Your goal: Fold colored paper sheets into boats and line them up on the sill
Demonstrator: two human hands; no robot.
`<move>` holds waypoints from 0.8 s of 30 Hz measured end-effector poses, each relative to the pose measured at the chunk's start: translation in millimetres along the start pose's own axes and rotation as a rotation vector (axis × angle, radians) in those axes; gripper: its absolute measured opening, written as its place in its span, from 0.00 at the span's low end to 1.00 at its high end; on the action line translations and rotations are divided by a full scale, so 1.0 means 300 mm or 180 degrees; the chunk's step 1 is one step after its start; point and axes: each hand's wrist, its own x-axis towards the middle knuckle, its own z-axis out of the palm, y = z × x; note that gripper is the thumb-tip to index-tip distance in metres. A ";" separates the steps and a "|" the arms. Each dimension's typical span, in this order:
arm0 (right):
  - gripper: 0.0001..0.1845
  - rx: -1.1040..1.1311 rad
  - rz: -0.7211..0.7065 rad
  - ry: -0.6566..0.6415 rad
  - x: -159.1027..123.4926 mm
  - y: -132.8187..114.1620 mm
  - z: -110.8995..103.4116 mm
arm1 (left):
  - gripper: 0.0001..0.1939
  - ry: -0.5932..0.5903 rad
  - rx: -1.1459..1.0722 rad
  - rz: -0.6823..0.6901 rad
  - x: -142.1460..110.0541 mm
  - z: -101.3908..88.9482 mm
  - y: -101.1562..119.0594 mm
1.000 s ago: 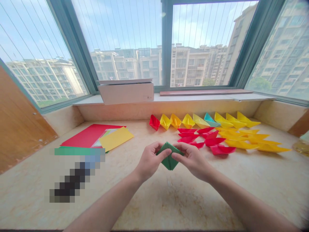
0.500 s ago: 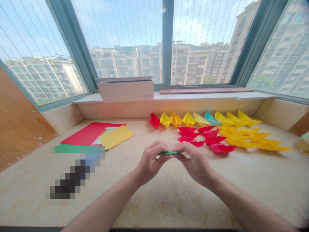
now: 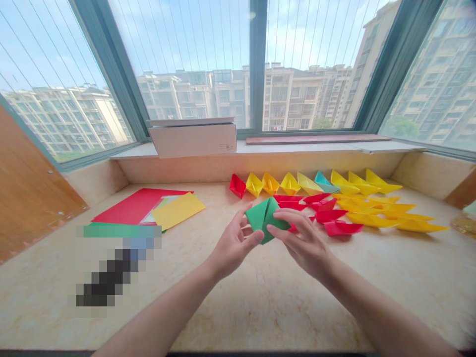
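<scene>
Green paper [image 3: 257, 214], folded into a compact diamond-like shape, is sitting between my two hands above the pale counter [image 3: 223, 317]. My left hand [image 3: 231, 246] is holding its left side: the thumb is lying against the front face near the bottom corner, while the other fingers are curling behind the left edge, partly hidden by the folds. That grip is narrow, with just the folded layers between thumb and fingers. My right hand [image 3: 307, 243] is holding the right half; its thumb and a finger are touching the front face, their tips slightly apart, just beside the slit that is running down between two flaps. The right corner is reaching into the gap between them. Whether other right fingers are supporting the back, I cannot tell. The top corner is pointing up, clear of my fingertips. Just beyond my right hand, red paper boats [image 3: 344, 229] are lying near, and yellow paper boats [image 3: 422, 227] are spreading farther right. Off to my left, coloured sheets [image 3: 122, 210] are lying flat, overlapping.
</scene>
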 end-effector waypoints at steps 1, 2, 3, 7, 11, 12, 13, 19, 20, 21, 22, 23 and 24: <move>0.26 0.0024 0.0018 -0.0002 0.000 -0.002 0.004 | 0.42 -0.0015 -0.0069 -0.0067 0.001 0.003 0.003; 0.26 0.0068 0.0066 0.0015 0.001 -0.004 0.008 | 0.42 -0.0015 -0.0119 -0.0101 0.001 0.004 0.005; 0.25 0.0124 0.0145 0.0056 0.002 -0.006 0.012 | 0.41 -0.0002 -0.0166 -0.0116 0.001 0.005 0.006; 0.24 0.0360 0.0629 0.0130 0.005 -0.019 0.028 | 0.42 0.0130 -0.0317 -0.0165 0.001 0.006 0.001; 0.21 0.0590 0.0935 0.0154 0.006 -0.035 0.036 | 0.40 0.0163 -0.0210 -0.0210 0.000 0.007 -0.005; 0.20 0.0587 0.0990 0.0179 0.008 -0.038 0.038 | 0.39 0.0164 -0.0186 -0.0216 0.000 0.008 -0.004; 0.18 0.0558 0.1035 0.0201 0.010 -0.041 0.039 | 0.37 0.0167 -0.0173 -0.0215 -0.001 0.010 -0.002; 0.16 0.0471 0.1081 0.0210 0.025 -0.044 0.039 | 0.32 0.0159 -0.0222 -0.0123 -0.004 0.018 0.009; 0.16 0.0475 0.1071 0.0209 0.025 -0.044 0.038 | 0.32 0.0158 -0.0216 -0.0111 -0.005 0.018 0.009; 0.16 0.0481 0.1067 0.0212 0.025 -0.043 0.038 | 0.32 0.0152 -0.0195 -0.0098 -0.005 0.016 0.009; 0.17 0.0489 0.1069 0.0216 0.025 -0.043 0.037 | 0.32 0.0136 -0.0167 -0.0087 -0.005 0.014 0.008; 0.17 0.0498 0.1071 0.0219 0.024 -0.043 0.036 | 0.33 0.0109 -0.0136 -0.0078 -0.005 0.012 0.007; 0.17 0.0511 0.1073 0.0219 0.024 -0.043 0.035 | 0.34 0.0084 -0.0105 -0.0073 -0.005 0.008 0.006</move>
